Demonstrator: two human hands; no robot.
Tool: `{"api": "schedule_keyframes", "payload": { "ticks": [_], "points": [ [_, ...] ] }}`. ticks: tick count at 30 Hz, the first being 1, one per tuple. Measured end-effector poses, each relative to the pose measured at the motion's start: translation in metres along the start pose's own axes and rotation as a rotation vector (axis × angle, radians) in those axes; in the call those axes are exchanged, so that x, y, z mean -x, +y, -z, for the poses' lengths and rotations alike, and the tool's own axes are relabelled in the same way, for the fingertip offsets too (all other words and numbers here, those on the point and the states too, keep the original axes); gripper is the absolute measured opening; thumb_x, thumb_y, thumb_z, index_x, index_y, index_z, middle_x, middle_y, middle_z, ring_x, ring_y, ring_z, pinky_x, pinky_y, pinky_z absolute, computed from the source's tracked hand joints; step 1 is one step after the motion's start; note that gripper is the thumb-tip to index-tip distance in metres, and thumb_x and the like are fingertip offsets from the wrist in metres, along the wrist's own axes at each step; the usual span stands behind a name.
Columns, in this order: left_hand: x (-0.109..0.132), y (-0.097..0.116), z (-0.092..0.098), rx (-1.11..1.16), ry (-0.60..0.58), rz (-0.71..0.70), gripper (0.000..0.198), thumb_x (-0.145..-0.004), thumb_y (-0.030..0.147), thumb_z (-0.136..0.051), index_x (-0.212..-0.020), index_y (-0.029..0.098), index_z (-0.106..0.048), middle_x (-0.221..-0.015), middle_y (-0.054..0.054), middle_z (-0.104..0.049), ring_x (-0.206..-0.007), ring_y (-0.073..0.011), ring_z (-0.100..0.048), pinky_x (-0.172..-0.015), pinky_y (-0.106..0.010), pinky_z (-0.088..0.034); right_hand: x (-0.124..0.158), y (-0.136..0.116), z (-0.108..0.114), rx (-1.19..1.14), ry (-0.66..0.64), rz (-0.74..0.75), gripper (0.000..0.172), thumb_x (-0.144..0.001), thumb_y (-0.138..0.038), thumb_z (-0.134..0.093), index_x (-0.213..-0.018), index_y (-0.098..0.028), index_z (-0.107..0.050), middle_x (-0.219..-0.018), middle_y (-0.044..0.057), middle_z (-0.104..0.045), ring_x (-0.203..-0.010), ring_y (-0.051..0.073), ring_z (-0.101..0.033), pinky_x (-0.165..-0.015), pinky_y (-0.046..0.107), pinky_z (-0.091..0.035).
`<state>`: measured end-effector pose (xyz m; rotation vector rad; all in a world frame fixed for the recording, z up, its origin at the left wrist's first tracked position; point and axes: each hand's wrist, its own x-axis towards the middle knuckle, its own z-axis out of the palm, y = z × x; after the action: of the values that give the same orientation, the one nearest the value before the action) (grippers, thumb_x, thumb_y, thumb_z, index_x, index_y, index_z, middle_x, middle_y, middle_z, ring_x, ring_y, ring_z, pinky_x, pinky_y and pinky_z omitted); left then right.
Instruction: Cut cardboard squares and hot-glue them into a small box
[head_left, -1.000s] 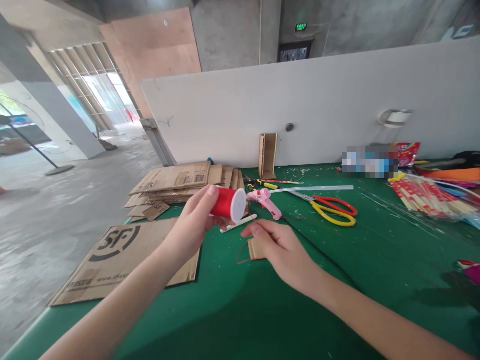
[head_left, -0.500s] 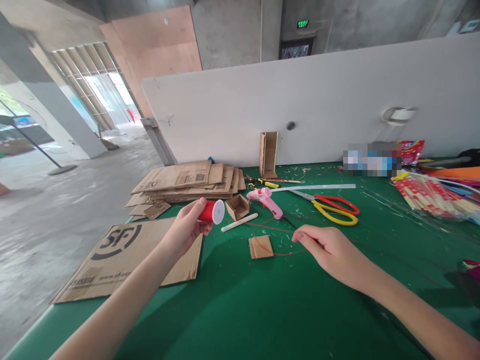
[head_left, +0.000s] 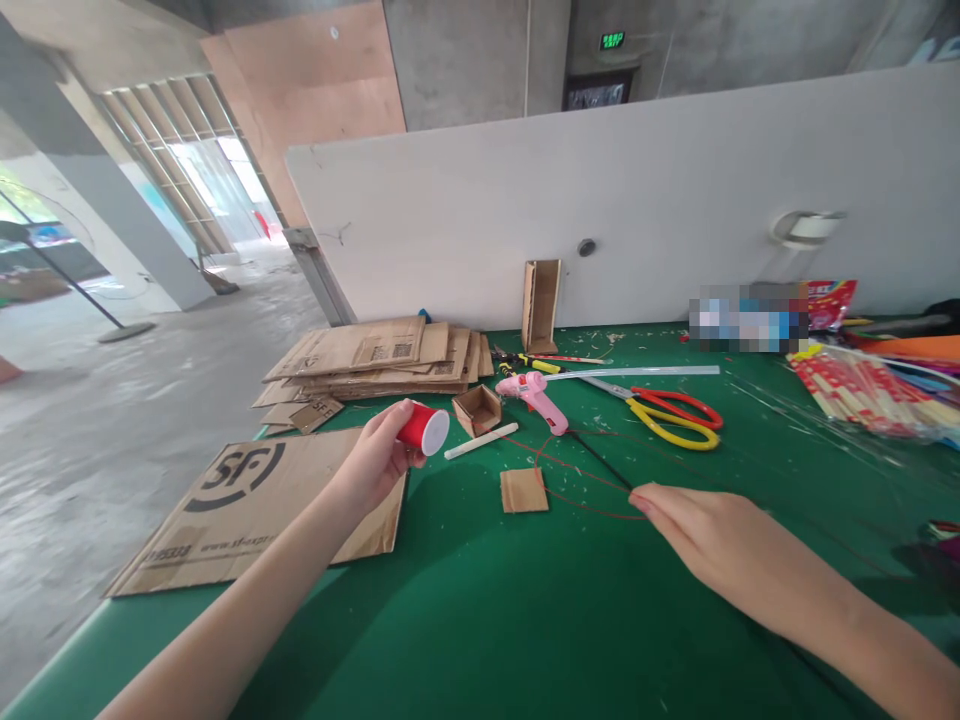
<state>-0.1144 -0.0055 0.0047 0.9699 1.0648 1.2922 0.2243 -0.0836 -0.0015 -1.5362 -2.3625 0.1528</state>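
Observation:
My left hand (head_left: 381, 462) grips a spool of red thread (head_left: 414, 428) with a white end, held above the table. Thin red thread (head_left: 592, 507) loops across the tabletop toward my right hand (head_left: 705, 530), whose fingertips are pinched on it. Below the loop lies a small cardboard square (head_left: 525, 491). A pink glue gun (head_left: 541, 400) rests beyond it, its black cord (head_left: 604, 466) passing behind my right hand. Between the spool and the glue gun are a small open cardboard box (head_left: 478, 412) and a whitish stick (head_left: 481, 441).
Scissors (head_left: 675, 425) with red and yellow handles lie beyond my right hand. Stacked cardboard (head_left: 352, 355) and a large SF-printed sheet (head_left: 247, 510) are at left. A tall cardboard box (head_left: 541, 305) stands against the white panel (head_left: 450, 220). Packaged sticks (head_left: 862, 400) lie at right.
My right hand has moved right and slightly toward me, drawing the red thread along. My left hand with the spool stays nearly in place, the spool tilted a little more.

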Motion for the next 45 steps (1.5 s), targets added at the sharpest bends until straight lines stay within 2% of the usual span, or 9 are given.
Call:
{"api": "schedule_keyframes", "payload": {
  "ticks": [4, 9, 13, 17, 21, 27, 34, 42, 45],
  "points": [
    [-0.001, -0.001, 0.004, -0.224, -0.086, -0.03, 0.037, -0.073, 0.05, -0.065, -0.086, 0.016, -0.061, -0.065, 0.0, -0.059, -0.048, -0.0101, -0.051, -0.039, -0.019, -0.041, 0.003, 0.018, 0.003, 0.078, 0.006, -0.046, 0.035, -0.095, -0.032, -0.032, -0.093, -0.026, -0.067, -0.094, 0.005, -0.073, -0.081, 0.024, -0.071, -0.058, 0.031, -0.052],
    [0.003, 0.002, 0.005, -0.805, -0.08, -0.329, 0.023, -0.073, 0.038, -0.065, -0.084, 0.018, -0.064, -0.064, 0.002, -0.058, -0.051, -0.0094, -0.046, -0.046, -0.019, -0.034, -0.001, 0.043, 0.011, 0.072, -0.013, -0.142, 0.038, -0.096, -0.039, -0.031, -0.098, -0.026, -0.067, -0.106, 0.004, -0.072, -0.093, 0.026, -0.069, -0.065, 0.034, -0.054],
    [0.012, 0.008, -0.003, -1.054, -0.144, -0.453, 0.021, -0.077, 0.035, -0.061, -0.093, 0.022, -0.067, -0.068, 0.002, -0.063, -0.053, -0.0109, -0.045, -0.052, -0.021, -0.034, -0.013, 0.064, 0.017, 0.016, -0.107, -0.165, 0.037, -0.095, -0.042, -0.035, -0.097, -0.027, -0.069, -0.106, 0.004, -0.072, -0.093, 0.025, -0.068, -0.071, 0.035, -0.054],
    [0.02, 0.02, -0.014, -1.148, -0.239, -0.525, 0.027, -0.078, 0.036, -0.061, -0.102, 0.026, -0.068, -0.089, -0.002, -0.068, -0.057, -0.0125, -0.051, -0.054, -0.022, -0.037, -0.024, 0.074, 0.027, -0.075, -0.15, -0.162, 0.036, -0.093, -0.045, -0.04, -0.099, -0.026, -0.07, -0.108, 0.006, -0.071, -0.095, 0.024, -0.068, -0.074, 0.03, -0.052],
    [0.026, 0.036, -0.02, -1.229, -0.294, -0.613, 0.032, -0.077, 0.04, -0.064, -0.107, 0.029, -0.068, -0.093, -0.003, -0.066, -0.062, -0.0154, -0.056, -0.054, -0.023, -0.036, -0.035, 0.081, 0.039, -0.024, 0.031, -0.205, 0.049, -0.096, -0.045, -0.027, -0.101, -0.018, -0.067, -0.106, 0.013, -0.07, -0.096, 0.023, -0.066, -0.074, 0.028, -0.047],
    [0.028, 0.063, -0.029, -1.501, -0.381, -0.735, 0.035, -0.086, 0.042, -0.054, -0.118, 0.029, -0.06, -0.105, -0.004, -0.064, -0.076, -0.0184, -0.061, -0.064, -0.026, -0.043, -0.064, 0.114, 0.031, 0.201, -0.018, -0.603, 0.037, -0.093, -0.041, -0.034, -0.102, -0.016, -0.06, -0.097, 0.015, -0.069, -0.08, 0.025, -0.066, -0.062, 0.03, -0.042],
    [0.017, 0.078, -0.04, -1.645, -0.548, -0.811, 0.031, -0.09, 0.033, -0.053, -0.121, 0.032, -0.052, -0.119, -0.003, -0.057, -0.092, -0.0184, -0.062, -0.074, -0.028, -0.049, -0.091, 0.119, 0.007, 0.252, -0.221, -0.454, 0.034, -0.089, -0.039, -0.043, -0.087, -0.011, -0.061, -0.093, 0.021, -0.063, -0.084, 0.031, -0.061, -0.064, 0.034, -0.038],
    [0.009, 0.062, -0.042, -1.71, -0.444, -0.89, 0.027, -0.09, 0.034, -0.05, -0.116, 0.028, -0.052, -0.124, -0.005, -0.051, -0.08, -0.0169, -0.063, -0.067, -0.03, -0.051, -0.119, 0.126, 0.014, 0.21, -0.359, -0.453, 0.01, -0.072, -0.023, -0.062, -0.073, -0.014, -0.059, -0.076, 0.013, -0.063, -0.065, 0.022, -0.059, -0.057, 0.029, -0.035],
    [0.006, 0.057, -0.04, -1.669, -0.448, -0.906, 0.025, -0.089, 0.033, -0.05, -0.114, 0.029, -0.053, -0.125, -0.004, -0.05, -0.078, -0.0153, -0.063, -0.064, -0.029, -0.05, -0.123, 0.129, 0.017, 0.178, -0.318, -0.498, 0.013, -0.061, -0.02, -0.069, -0.065, -0.016, -0.056, -0.066, 0.009, -0.06, -0.061, 0.021, -0.056, -0.054, 0.028, -0.033]
  ]
}}
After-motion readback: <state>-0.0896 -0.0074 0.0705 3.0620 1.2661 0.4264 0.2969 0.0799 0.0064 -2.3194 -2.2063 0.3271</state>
